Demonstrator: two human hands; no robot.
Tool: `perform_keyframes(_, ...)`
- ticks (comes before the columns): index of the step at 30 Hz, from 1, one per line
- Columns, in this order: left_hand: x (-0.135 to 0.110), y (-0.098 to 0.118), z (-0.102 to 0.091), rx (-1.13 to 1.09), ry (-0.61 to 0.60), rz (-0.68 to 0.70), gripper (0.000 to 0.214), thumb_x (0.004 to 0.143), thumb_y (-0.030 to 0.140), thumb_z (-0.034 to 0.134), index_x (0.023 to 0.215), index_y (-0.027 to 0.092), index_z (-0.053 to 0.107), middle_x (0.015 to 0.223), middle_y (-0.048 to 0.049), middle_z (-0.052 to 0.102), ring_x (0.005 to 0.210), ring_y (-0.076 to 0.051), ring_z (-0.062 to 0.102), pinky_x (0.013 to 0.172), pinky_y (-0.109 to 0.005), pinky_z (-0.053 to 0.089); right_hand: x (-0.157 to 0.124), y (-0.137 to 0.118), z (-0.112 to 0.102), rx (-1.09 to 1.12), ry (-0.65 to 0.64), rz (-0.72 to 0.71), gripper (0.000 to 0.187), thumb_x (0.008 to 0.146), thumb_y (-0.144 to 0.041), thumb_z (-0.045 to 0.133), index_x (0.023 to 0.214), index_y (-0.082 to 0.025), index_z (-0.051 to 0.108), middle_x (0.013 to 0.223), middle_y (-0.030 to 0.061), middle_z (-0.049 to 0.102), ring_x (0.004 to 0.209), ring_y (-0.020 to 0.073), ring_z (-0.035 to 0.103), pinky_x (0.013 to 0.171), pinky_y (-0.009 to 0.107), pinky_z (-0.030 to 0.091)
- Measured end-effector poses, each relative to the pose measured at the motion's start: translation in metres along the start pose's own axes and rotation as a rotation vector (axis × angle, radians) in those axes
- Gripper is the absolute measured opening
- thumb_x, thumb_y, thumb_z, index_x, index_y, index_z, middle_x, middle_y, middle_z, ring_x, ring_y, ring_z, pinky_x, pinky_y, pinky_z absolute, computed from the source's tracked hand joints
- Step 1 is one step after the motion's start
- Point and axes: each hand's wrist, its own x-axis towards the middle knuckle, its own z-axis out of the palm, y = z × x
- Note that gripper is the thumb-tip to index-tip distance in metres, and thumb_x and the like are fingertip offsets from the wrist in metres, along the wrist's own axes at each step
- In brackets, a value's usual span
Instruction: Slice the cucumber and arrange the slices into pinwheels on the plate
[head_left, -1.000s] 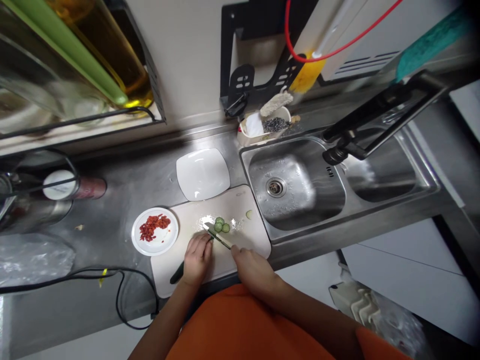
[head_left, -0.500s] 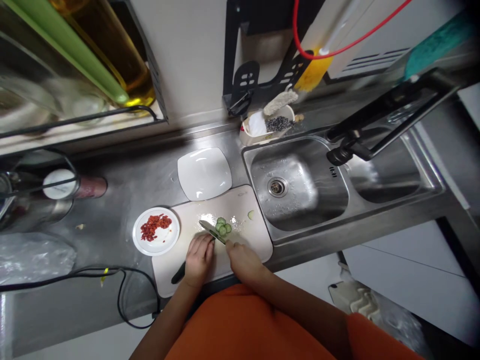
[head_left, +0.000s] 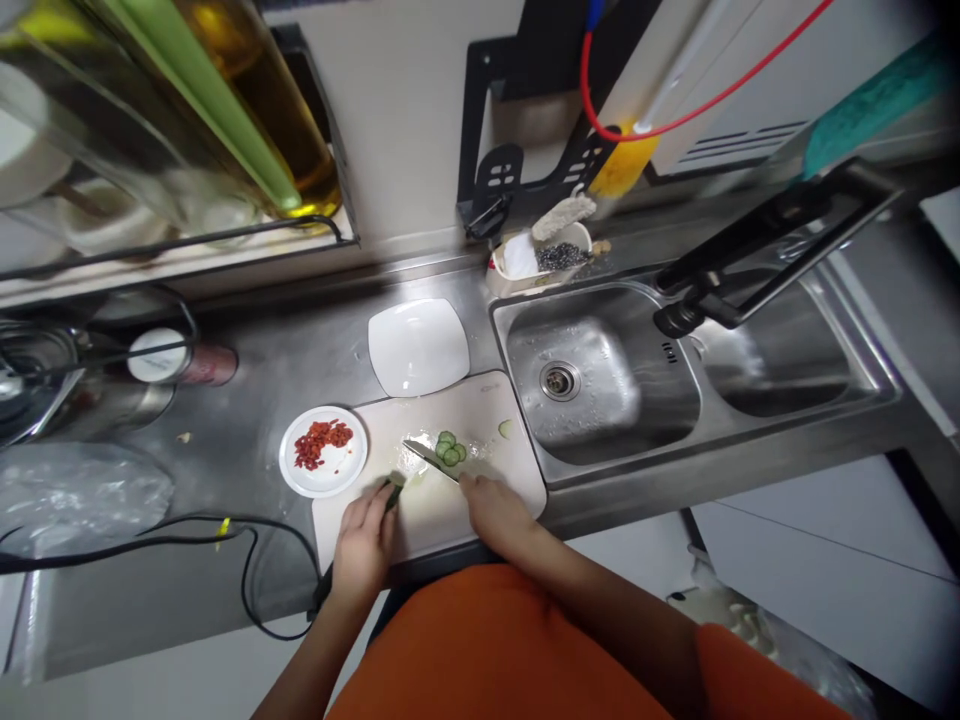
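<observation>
My right hand (head_left: 496, 508) is closed round the handle of a kitchen knife (head_left: 427, 458), whose blade points to the left over the white cutting board (head_left: 442, 520). Beyond the blade lies a small cluster of cucumber slices (head_left: 450, 450), and a lone slice (head_left: 505, 429) sits near the board's right edge. My left hand (head_left: 362, 540) is wrapped round a dark green cucumber (head_left: 395, 482); its pale cut end shows past the fingers, and its other end sticks out below the hand. The knife and the cucumber are apart.
A white plate with chopped red pieces (head_left: 322, 445) overlaps the board's left corner. Behind the board stands a square white dish (head_left: 418, 345). To the right is a steel sink (head_left: 600, 440) under a black faucet (head_left: 750, 270). A black cable (head_left: 247, 560) and plastic bag (head_left: 82, 490) lie left.
My left hand has moved left with the cucumber, away from the knife. The right hand stays near the slices, still holding the knife. The view has shifted slightly.
</observation>
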Motion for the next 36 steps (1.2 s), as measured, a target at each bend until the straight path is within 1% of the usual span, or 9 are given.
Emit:
perform_keyframes(3, -0.020, -0.023, -0.012, 0.072, 0.039, -0.087, 0.032, 0.088, 0.029, 0.045, 0.117, 0.021, 0.055, 0.116, -0.0084, 0.062, 0.104, -0.024, 0.057, 0.094, -0.040, 0.044, -0.004, 0.005, 0.000, -0.053, 0.031, -0.028, 0.035, 0.084, -0.004, 0.034, 0.109, -0.017, 0.054, 0.092, 0.0098, 0.061, 0.079, 0.0191, 0.060, 0.062, 0.026, 0.040)
perform_keyframes(7, -0.037, -0.043, -0.015, 0.113, 0.074, -0.150, 0.033, 0.088, 0.032, 0.044, 0.118, 0.019, 0.055, 0.113, -0.0096, 0.063, 0.102, -0.024, 0.058, 0.092, -0.040, 0.045, -0.015, 0.014, -0.007, -0.112, 0.127, -0.105, 0.037, 0.082, -0.005, 0.038, 0.114, -0.017, 0.051, 0.105, 0.0112, 0.056, 0.080, 0.0184, 0.057, 0.065, 0.027, 0.040)
perform_keyframes(12, -0.035, -0.038, -0.018, 0.108, 0.142, -0.122, 0.033, 0.087, 0.034, 0.047, 0.116, 0.019, 0.055, 0.113, -0.0114, 0.062, 0.107, -0.026, 0.055, 0.094, -0.043, 0.043, -0.023, 0.026, -0.016, -0.173, 0.227, -0.157, 0.043, 0.086, -0.009, 0.037, 0.127, -0.019, 0.043, 0.114, 0.0120, 0.051, 0.085, 0.0184, 0.054, 0.070, 0.029, 0.040)
perform_keyframes(16, -0.004, 0.004, -0.018, -0.009, 0.213, -0.044, 0.027, 0.086, 0.034, 0.053, 0.108, 0.020, 0.057, 0.107, -0.0102, 0.061, 0.105, -0.024, 0.054, 0.092, -0.041, 0.043, -0.019, 0.031, -0.013, -0.206, 0.283, -0.185, 0.037, 0.090, -0.011, 0.035, 0.125, -0.018, 0.045, 0.111, 0.0114, 0.052, 0.085, 0.0176, 0.053, 0.072, 0.029, 0.039)
perform_keyframes(19, 0.033, 0.044, -0.006, -0.198, 0.047, 0.079, 0.025, 0.084, 0.035, 0.056, 0.105, 0.022, 0.057, 0.097, -0.0071, 0.061, 0.094, -0.020, 0.057, 0.082, -0.034, 0.048, -0.015, 0.032, -0.010, -0.252, 0.313, -0.193, 0.027, 0.091, -0.012, 0.035, 0.112, -0.017, 0.051, 0.105, 0.0096, 0.053, 0.080, 0.0165, 0.052, 0.068, 0.028, 0.038)
perform_keyframes(22, 0.065, 0.069, 0.012, -0.248, -0.115, 0.132, 0.022, 0.081, 0.034, 0.060, 0.098, 0.021, 0.058, 0.091, -0.0055, 0.060, 0.086, -0.019, 0.057, 0.076, -0.032, 0.048, -0.013, 0.032, -0.010, -0.298, 0.327, -0.202, 0.019, 0.092, -0.014, 0.037, 0.103, -0.017, 0.053, 0.101, 0.0088, 0.053, 0.079, 0.0160, 0.052, 0.066, 0.027, 0.037)
perform_keyframes(25, 0.085, 0.071, 0.024, -0.234, -0.171, 0.143, 0.013, 0.081, 0.031, 0.060, 0.088, 0.020, 0.058, 0.086, -0.0040, 0.058, 0.083, -0.018, 0.055, 0.075, -0.032, 0.046, -0.013, 0.035, -0.009, -0.329, 0.339, -0.232, 0.016, 0.092, -0.014, 0.039, 0.100, -0.017, 0.053, 0.100, 0.0082, 0.054, 0.082, 0.0173, 0.052, 0.067, 0.028, 0.038)
perform_keyframes(30, 0.107, 0.057, 0.031, -0.264, -0.200, 0.125, 0.010, 0.082, 0.027, 0.057, 0.076, 0.019, 0.052, 0.078, -0.0012, 0.053, 0.075, -0.016, 0.051, 0.070, -0.029, 0.043, -0.020, 0.040, -0.007, -0.301, 0.326, -0.257, 0.017, 0.092, -0.013, 0.038, 0.096, -0.017, 0.054, 0.098, 0.0078, 0.055, 0.080, 0.0181, 0.052, 0.068, 0.030, 0.037)
perform_keyframes(36, 0.112, 0.062, 0.031, -0.238, -0.155, 0.122, 0.011, 0.082, 0.029, 0.056, 0.078, 0.019, 0.053, 0.079, -0.0021, 0.052, 0.077, -0.016, 0.050, 0.071, -0.030, 0.042, -0.028, 0.039, -0.013, -0.253, 0.257, -0.226, 0.023, 0.092, -0.013, 0.035, 0.101, -0.017, 0.055, 0.102, 0.0098, 0.056, 0.083, 0.0194, 0.053, 0.071, 0.031, 0.037)
